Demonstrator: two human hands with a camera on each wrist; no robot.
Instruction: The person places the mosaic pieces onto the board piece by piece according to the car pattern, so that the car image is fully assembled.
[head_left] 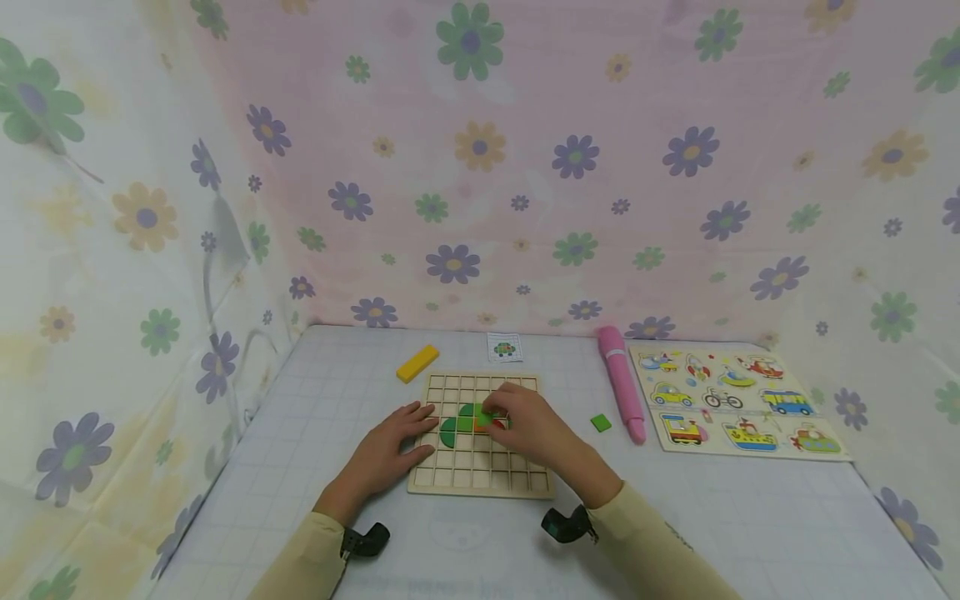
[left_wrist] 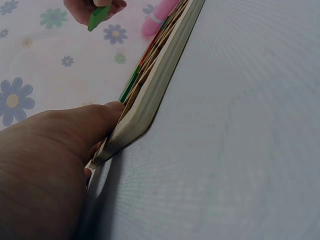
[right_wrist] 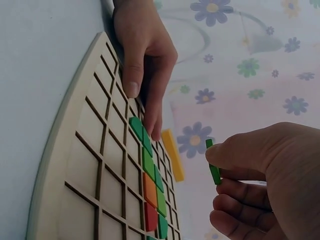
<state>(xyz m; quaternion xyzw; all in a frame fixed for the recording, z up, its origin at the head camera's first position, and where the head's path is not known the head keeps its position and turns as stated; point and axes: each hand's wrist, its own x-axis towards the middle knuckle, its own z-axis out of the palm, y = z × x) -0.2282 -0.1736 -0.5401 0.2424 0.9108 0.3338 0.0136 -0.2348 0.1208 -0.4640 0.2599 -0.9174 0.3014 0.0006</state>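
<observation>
A wooden grid board [head_left: 483, 482] lies on the table with green, orange and red pieces in its middle cells. In the right wrist view an orange tile [right_wrist: 149, 189] sits beside a red piece [right_wrist: 151, 217] and several green pieces [right_wrist: 147, 163]. My left hand [head_left: 382, 452] rests on the board's left edge, its fingers extended and the thumb touching the rim. Above the board, my right hand [head_left: 534, 427] pinches a green tile [right_wrist: 213, 162] between thumb and fingers, apart from the grid. Part of the inlaid pattern is hidden under that hand in the head view.
Behind the board lie a yellow block [head_left: 417, 363] and a small picture card [head_left: 505, 347]. To the right are a loose green tile [head_left: 601, 422], a pink rod-shaped object [head_left: 622, 383] and a vehicle puzzle board [head_left: 738, 404]. Flowered cloth [head_left: 517, 167] surrounds the table.
</observation>
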